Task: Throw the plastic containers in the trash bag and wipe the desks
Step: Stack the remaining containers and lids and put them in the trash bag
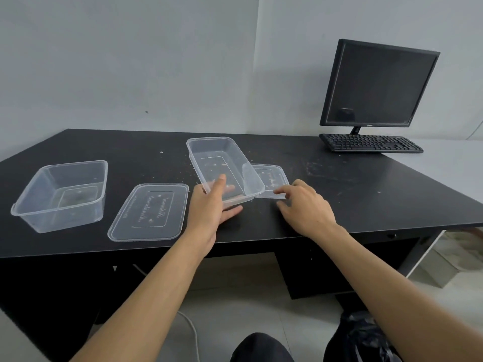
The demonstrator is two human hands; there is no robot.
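Observation:
On the black desk (366,205), my left hand (209,207) grips the near end of a clear plastic container (222,163), thumb inside the rim and fingers beneath, and the container is tilted up. My right hand (305,205) pinches the near edge of a small clear lid (271,178) lying partly under that container. Another clear container (62,194) stands at the left, with a second lid (149,212) flat beside it. A black trash bag (366,338) sits on the floor at the lower right.
A black monitor (376,84) and keyboard (371,143) stand at the desk's far right corner. Crumbs and smears (321,168) dot the desk's middle. A white cable (190,327) runs across the floor. My dark-clad knee (258,348) shows at the bottom.

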